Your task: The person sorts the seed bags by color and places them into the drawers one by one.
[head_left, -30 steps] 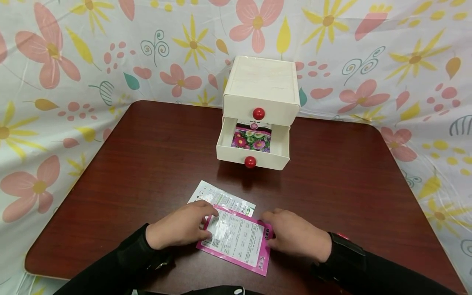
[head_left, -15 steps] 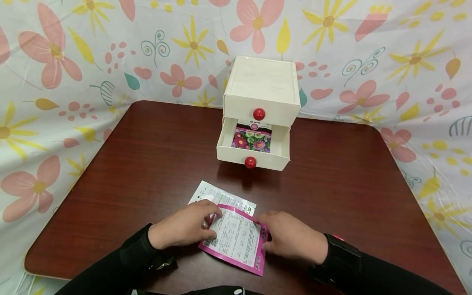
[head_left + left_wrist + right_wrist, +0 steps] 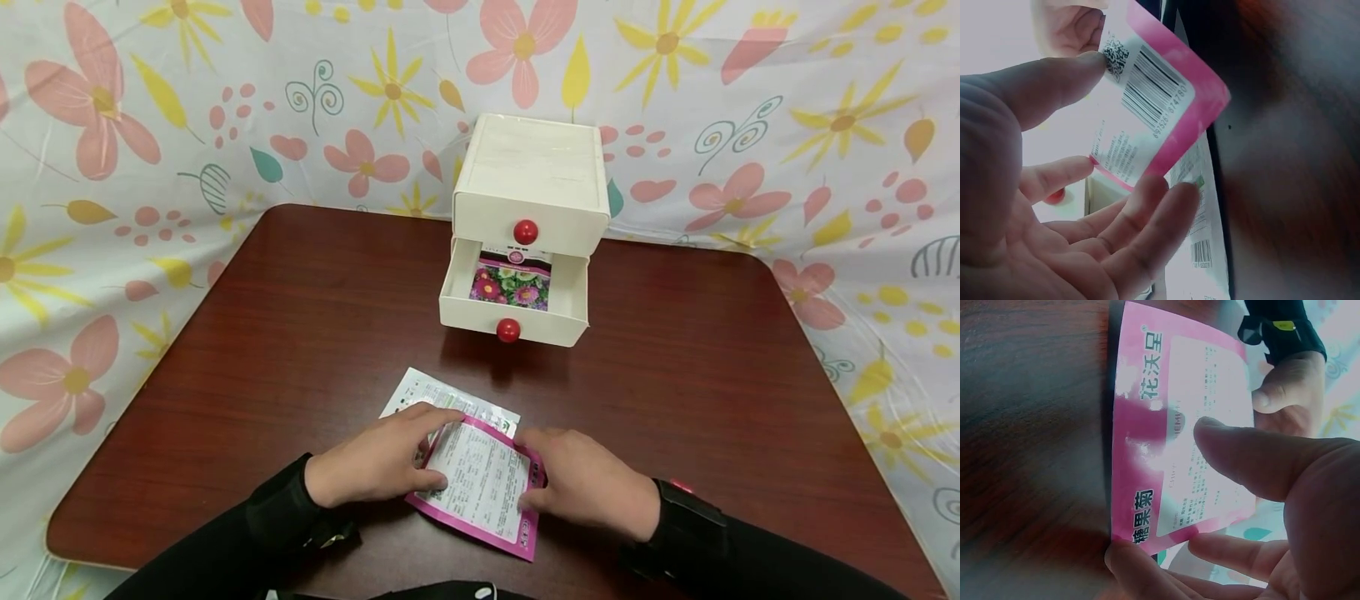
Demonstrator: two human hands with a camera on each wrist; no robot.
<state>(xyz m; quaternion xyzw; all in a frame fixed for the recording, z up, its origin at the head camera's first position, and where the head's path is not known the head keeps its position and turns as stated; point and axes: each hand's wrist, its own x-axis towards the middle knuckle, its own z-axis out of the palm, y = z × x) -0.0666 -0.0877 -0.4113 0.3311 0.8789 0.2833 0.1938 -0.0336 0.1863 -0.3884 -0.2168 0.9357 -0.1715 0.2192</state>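
A pink-bordered seed packet [image 3: 480, 475], its text side up, lies between my two hands above the near part of the table. My left hand [image 3: 378, 460] holds its left side, thumb on the printed face near the QR code and fingers at the edges. On the opposite side, my right hand [image 3: 596, 483] grips the packet with the thumb [image 3: 1235, 447] over the label and fingers along the edge. The packet bows slightly. Partly covered by it, a white packet [image 3: 431, 394] with printed text lies on the table just beyond.
A cream two-drawer box [image 3: 532, 158] with red knobs stands at the back of the brown table [image 3: 330, 292]. Its lower drawer [image 3: 472, 315] is pulled out and contains a flower-pictured seed packet [image 3: 517, 285]. A flower-patterned cloth [image 3: 247, 75] hangs behind.
My right hand has shifted slightly left and my left hand slightly right, bowing the pink packet between them. The white packet and drawer box have stayed put.
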